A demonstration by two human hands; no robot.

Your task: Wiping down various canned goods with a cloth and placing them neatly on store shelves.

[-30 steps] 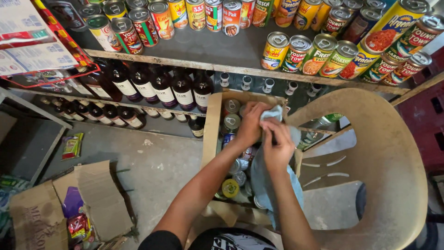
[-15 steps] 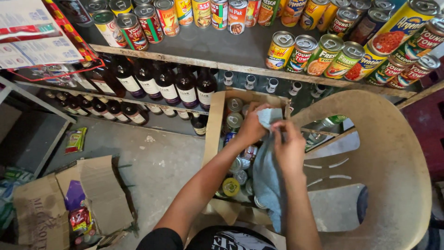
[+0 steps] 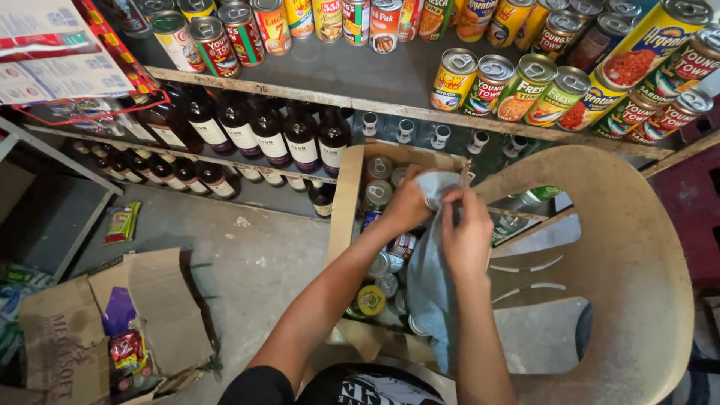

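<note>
— Cloth first: our left hand (image 3: 409, 206) and right hand (image 3: 466, 236) both pinch the soft pale-blue rag (image 3: 429, 277) above the open cardboard box of tin cans (image 3: 346, 202).

— Light and limp, we judge — best gripped bunched at its top; whatever it wraps stays hidden.

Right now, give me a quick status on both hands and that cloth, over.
Left hand and right hand both gripping the blue-grey cloth above the cardboard box of cans. Whatever is inside the cloth is hidden. Plastic chair close on the right.
</note>
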